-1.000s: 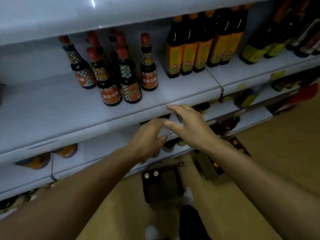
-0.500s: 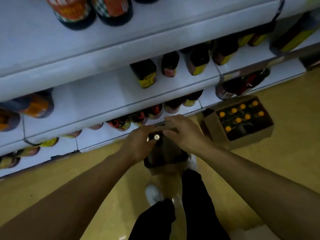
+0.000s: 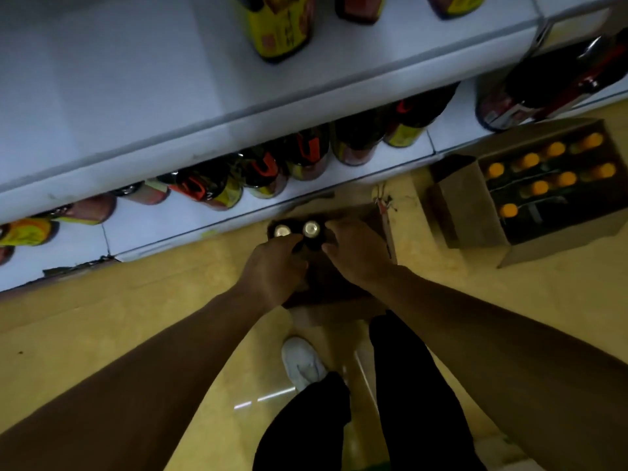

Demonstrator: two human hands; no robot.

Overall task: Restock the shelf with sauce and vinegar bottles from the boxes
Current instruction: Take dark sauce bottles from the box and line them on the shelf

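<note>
Below me on the floor stands an open brown box (image 3: 380, 229) holding two dark bottles with silver caps, the left bottle (image 3: 281, 230) and the right bottle (image 3: 311, 228). My left hand (image 3: 275, 266) reaches into the box, its fingers curled against the left bottle's neck. Fingers and thumb of my right hand (image 3: 356, 253) close around the right bottle. Both bottles stand upright in the box. Their lower parts are hidden in the dark box and behind my hands. Above runs the white shelf (image 3: 217, 120).
A second open box (image 3: 475, 212) with several orange-capped bottles (image 3: 530, 161) sits on the floor to the right. The bottom shelf (image 3: 163, 226) carries dark bottles with red and yellow labels (image 3: 261, 171). My legs and a white shoe (image 3: 302, 362) stand on the yellow floor.
My view has swung down from the upper shelf to the floor. Both hands have dropped from the shelf edge into the box and closed on the silver-capped bottles.
</note>
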